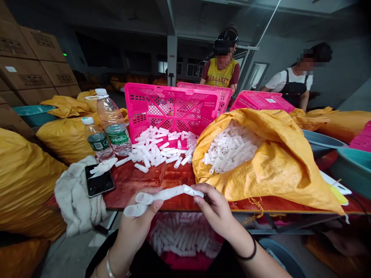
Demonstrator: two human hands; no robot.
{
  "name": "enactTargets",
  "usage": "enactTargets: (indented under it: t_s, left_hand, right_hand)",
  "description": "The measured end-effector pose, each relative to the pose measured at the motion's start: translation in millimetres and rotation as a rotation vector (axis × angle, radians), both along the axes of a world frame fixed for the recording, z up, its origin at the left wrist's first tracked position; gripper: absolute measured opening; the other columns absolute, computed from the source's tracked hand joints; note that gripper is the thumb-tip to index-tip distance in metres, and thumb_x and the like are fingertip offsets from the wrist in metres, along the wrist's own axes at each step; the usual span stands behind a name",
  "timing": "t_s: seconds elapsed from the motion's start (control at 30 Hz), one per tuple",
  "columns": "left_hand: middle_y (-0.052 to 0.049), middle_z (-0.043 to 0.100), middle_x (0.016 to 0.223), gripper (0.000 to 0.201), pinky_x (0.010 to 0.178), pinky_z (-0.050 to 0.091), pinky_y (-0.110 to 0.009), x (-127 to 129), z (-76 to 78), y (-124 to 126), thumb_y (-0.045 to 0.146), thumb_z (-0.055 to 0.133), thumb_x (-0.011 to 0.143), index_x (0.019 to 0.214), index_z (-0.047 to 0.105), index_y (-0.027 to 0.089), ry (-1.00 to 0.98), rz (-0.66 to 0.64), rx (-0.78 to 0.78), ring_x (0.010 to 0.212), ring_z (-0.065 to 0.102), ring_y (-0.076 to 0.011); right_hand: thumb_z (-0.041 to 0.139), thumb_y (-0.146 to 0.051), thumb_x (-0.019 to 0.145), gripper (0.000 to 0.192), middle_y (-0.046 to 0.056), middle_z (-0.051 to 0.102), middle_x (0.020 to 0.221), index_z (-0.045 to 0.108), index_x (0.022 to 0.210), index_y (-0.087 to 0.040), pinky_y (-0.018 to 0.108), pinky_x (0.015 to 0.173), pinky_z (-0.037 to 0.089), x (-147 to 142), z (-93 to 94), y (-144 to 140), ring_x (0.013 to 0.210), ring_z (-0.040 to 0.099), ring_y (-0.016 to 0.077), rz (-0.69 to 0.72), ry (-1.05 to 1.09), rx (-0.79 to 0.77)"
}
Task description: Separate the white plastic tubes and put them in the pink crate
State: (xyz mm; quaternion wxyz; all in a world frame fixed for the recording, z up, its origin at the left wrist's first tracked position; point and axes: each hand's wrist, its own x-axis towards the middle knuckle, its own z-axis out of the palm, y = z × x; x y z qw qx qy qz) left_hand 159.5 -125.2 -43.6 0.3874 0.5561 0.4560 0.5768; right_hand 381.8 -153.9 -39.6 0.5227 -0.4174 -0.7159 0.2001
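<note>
My left hand (139, 220) is closed around white plastic tubes (135, 210), one lying below another, with their open ends toward the left. From it a short row of white tubes (171, 192), joined end to end, reaches across to the right. The fingertips of my right hand (213, 204) pinch the last white tube (193, 191), which tilts down at an angle to the row. Beyond my hands, loose white tubes (156, 152) spill from a tipped pink crate (174, 90). A yellow woven sack (278, 154) lies open at the right, full of similar tubes (232, 148).
Two water bottles (116, 129), a phone (100, 183) and a grey towel (72, 193) are at the left of the red table (171, 177). More tubes fill a pink crate (185, 262) below the table edge. Two people (222, 69) work across the table.
</note>
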Motion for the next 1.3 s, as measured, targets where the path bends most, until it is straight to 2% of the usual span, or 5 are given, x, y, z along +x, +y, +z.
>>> enactTargets:
  t_s: [0.17, 0.37, 0.73, 1.07, 1.3]
  left_hand:
    - [-0.003, 0.073, 0.091, 0.013, 0.08, 0.056, -0.03, -9.6, 14.1, -5.5, 0.019, 0.072, 0.075, 0.086, 0.07, 0.024, 0.293, -0.157, 0.233, 0.087, 0.068, -0.02]
    - [0.002, 0.068, 0.088, 0.025, 0.074, 0.055, -0.021, -3.3, 20.7, -18.4, 0.009, 0.071, 0.074, 0.088, 0.067, 0.029, 0.279, -0.158, 0.377, 0.081, 0.067, -0.0133]
    - [0.0, 0.07, 0.099, 0.037, 0.079, 0.055, -0.022, -3.2, 21.0, -28.5, 0.003, 0.072, 0.071, 0.096, 0.066, 0.028, 0.38, -0.15, 0.585, 0.088, 0.068, -0.0143]
    - [-0.004, 0.069, 0.066, 0.026, 0.051, 0.054, -0.027, 0.4, 14.0, -33.0, 0.041, 0.071, 0.075, 0.087, 0.071, 0.018, 0.043, -0.316, -0.118, 0.057, 0.065, -0.0185]
    - [0.0, 0.073, 0.092, 0.031, 0.07, 0.059, -0.024, -8.1, 25.7, -43.4, 0.01, 0.074, 0.071, 0.094, 0.07, 0.03, 0.331, -0.145, 0.446, 0.08, 0.07, -0.0173]
  right_hand:
    - [0.056, -0.018, 0.091, 0.023, 0.007, 0.062, 0.096, 0.069, 0.107, -0.027, 0.035, 0.082, 0.051, 20.2, 22.6, 0.4, 0.094, 0.06, 0.0191, 0.137, -0.091, -0.026]
    - [0.075, -0.023, 0.078, 0.016, -0.001, 0.062, 0.078, 0.068, 0.092, -0.027, 0.022, 0.057, 0.05, 6.7, 17.7, -8.5, 0.066, 0.06, 0.0117, 0.089, 0.479, -0.195]
    - [0.075, -0.029, 0.078, 0.015, -0.002, 0.063, 0.072, 0.064, 0.086, -0.022, 0.02, 0.051, 0.051, -7.3, 17.2, -20.2, 0.055, 0.058, 0.0091, 0.181, 0.699, -0.396]
    - [0.072, -0.015, 0.08, 0.027, 0.003, 0.067, 0.09, 0.067, 0.101, -0.031, 0.031, 0.073, 0.053, 4.6, 22.6, -27.2, 0.086, 0.062, 0.018, 0.182, 0.358, 0.016]
    - [0.076, -0.016, 0.077, 0.023, 0.002, 0.067, 0.087, 0.07, 0.094, -0.03, 0.027, 0.07, 0.054, 3.2, 25.2, -32.6, 0.08, 0.064, 0.0155, 0.178, 0.447, -0.064]
